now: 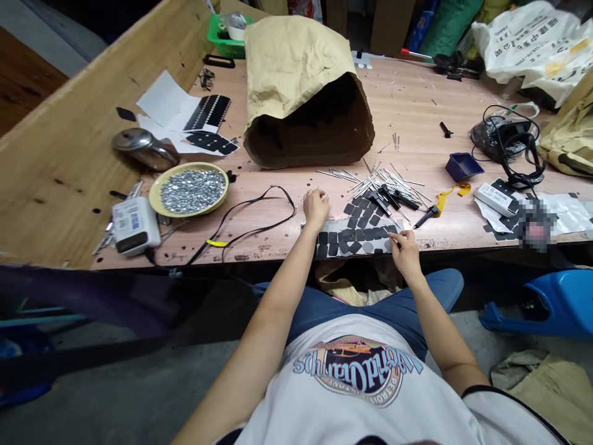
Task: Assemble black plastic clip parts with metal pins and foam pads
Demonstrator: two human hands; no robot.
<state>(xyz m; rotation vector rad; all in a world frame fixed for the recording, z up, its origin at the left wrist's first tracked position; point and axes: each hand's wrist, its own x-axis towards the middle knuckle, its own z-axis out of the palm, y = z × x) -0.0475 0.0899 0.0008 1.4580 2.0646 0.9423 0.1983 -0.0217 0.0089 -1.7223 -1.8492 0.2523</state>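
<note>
My left hand (316, 209) rests on the table at the left end of a sheet of black pads (347, 237). Its fingers are curled together, and whatever they may hold is too small to make out. At the sheet's right side, my right hand (406, 252) pinches a thin metal rod, its tip pointing left over the pads. Just beyond the sheet lie loose black square pads (365, 207) and several black-handled tools (384, 201). A spread pile of thin metal rods (370, 179) is behind them.
A large open paper bag (296, 68) stands at the back. To the left are a yellow bowl (155, 204) of small metal parts, a white box (135, 225) and a black cable (250, 204). A purple tray (463, 167) and headset (523, 167) sit right.
</note>
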